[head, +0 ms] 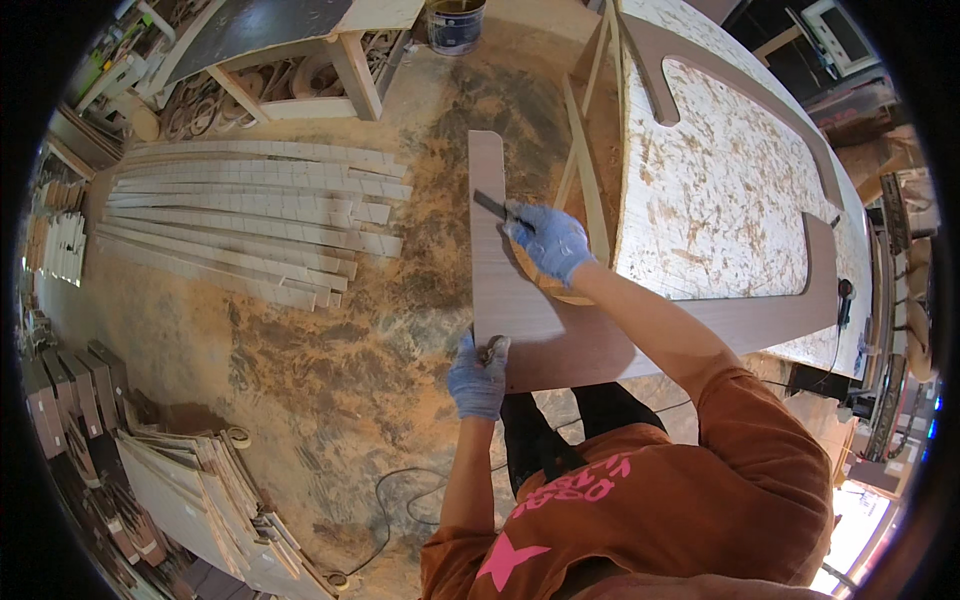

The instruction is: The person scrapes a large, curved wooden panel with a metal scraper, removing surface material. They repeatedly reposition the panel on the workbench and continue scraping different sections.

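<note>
A large flat cut-out panel with a brown wood-grain face (555, 337) lies partly on the white-topped workbench (720, 195), its near end jutting past the bench edge. My left hand (480, 375), in a blue glove, grips the panel's corner, thumb on top. Also gloved, my right hand (551, 238) is closed around a dark, flat, narrow tool (489, 204), perhaps a file, whose end lies over the panel's narrow arm. The tool's exact kind cannot be told. Another curved brown piece (750, 90) rests on the bench's far side.
Long pale board strips (255, 195) lie on the dusty floor at the left. Stacked panels (187, 495) lean at the lower left. A cable (382, 502) crosses the floor near my legs. A bucket (455, 26) and a scrap-filled table (360, 75) stand beyond.
</note>
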Tool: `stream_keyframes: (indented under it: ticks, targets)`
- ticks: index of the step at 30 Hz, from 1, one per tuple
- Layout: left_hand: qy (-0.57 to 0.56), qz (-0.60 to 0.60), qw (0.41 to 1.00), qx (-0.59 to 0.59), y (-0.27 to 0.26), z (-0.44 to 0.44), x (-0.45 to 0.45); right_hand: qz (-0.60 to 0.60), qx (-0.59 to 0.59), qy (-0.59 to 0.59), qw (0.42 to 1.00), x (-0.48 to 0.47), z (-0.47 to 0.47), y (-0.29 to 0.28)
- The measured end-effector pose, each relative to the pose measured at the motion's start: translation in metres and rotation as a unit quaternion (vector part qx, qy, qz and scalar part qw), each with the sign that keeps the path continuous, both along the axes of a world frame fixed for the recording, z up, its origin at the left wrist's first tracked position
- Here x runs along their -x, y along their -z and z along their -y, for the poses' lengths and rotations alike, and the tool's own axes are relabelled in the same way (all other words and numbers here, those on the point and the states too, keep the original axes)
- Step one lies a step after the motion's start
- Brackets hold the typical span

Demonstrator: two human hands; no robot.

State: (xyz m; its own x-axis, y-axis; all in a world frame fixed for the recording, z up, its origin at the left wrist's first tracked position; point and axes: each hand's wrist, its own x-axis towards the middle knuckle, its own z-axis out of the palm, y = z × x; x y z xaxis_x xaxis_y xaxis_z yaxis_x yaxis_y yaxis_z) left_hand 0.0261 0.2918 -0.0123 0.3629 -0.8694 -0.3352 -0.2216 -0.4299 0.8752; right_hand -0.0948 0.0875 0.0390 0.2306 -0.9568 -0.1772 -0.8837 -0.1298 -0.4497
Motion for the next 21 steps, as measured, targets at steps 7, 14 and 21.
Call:
stream_keyframes:
  ticks: [7, 14, 21]
  targets:
    - [0.003, 0.023, 1.0, -0.01, 0.005, -0.001, -0.001, -0.022, -0.109, 0.029, 0.993, -0.003, 0.009, -0.002]
    - [-0.004, 0.0, 1.0, 0.025, 0.008, -0.001, -0.001, 0.042, 0.066, 0.016, 0.997, -0.002, 0.021, 0.009]
    - [-0.005, 0.024, 1.0, -0.014, 0.0, -0.003, 0.001, 0.019, 0.001, 0.043, 0.999, 0.0, 0.027, 0.02]
